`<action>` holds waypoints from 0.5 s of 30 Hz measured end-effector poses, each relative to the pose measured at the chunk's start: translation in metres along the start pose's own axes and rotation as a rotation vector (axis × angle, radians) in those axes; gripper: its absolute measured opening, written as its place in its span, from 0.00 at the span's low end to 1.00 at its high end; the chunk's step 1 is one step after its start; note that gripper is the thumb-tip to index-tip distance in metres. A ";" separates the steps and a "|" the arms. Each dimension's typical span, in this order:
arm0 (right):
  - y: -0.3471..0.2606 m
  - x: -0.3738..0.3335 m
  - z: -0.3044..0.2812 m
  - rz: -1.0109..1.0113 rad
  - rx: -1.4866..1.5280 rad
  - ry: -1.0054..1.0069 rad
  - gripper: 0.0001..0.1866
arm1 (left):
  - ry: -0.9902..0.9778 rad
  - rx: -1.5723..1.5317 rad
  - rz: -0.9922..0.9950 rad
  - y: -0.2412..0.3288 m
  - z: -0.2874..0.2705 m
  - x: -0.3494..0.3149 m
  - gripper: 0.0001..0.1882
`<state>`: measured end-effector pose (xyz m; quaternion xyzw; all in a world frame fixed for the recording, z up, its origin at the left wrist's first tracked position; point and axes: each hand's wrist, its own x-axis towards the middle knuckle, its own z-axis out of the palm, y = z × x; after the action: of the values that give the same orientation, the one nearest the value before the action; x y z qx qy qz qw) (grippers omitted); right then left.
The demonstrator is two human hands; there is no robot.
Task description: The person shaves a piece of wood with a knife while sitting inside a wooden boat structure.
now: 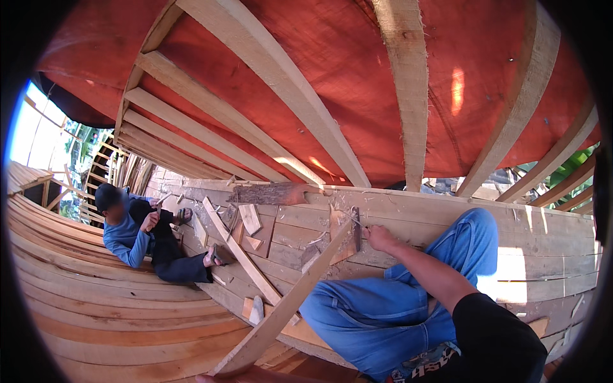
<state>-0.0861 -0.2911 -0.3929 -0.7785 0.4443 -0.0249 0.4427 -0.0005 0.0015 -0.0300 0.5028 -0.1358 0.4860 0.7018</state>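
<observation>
A long pale plank (pixel 287 297) slants from the lower edge up toward the middle of the picture. My left hand (pixel 205 378), mostly cut off by the lower edge, grips the near end of this plank. Beyond my bent knee, my right hand (pixel 381 239) is closed beside the plank's far end. It holds a tool with a thin metal part and a dark, narrow flat piece (pixel 357 231); its exact kind is unclear. Under the plank's far end lies a flat wooden board (pixel 340 230) on the deck.
Wood offcuts (pixel 250 219), shavings and a long narrow strip (pixel 239 252) lie on the plank deck (pixel 402 214). A person (pixel 131 230) sits at the left, hands raised around a small item. Curved wooden ribs (pixel 408 96) and red sheeting (pixel 332 45) rise in front.
</observation>
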 end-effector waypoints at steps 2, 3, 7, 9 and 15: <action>-0.034 -0.010 -0.007 -0.078 -0.010 -0.054 0.28 | 0.037 0.036 0.025 0.003 0.001 0.005 0.40; -0.031 -0.010 -0.008 -0.053 -0.022 -0.040 0.28 | 0.049 0.052 0.012 0.004 0.003 0.004 0.39; -0.028 -0.011 -0.008 0.070 0.005 0.003 0.27 | 0.089 0.126 0.017 0.001 0.007 0.005 0.37; -0.032 -0.011 -0.005 0.015 0.033 0.026 0.28 | 0.096 0.159 0.010 0.002 0.006 0.006 0.36; -0.021 -0.002 -0.003 0.019 0.037 0.012 0.29 | 0.080 0.151 0.040 -0.001 0.006 0.006 0.33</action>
<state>-0.0744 -0.2871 -0.3751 -0.7657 0.4538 -0.0338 0.4545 0.0054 -0.0002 -0.0235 0.5316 -0.0809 0.5284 0.6570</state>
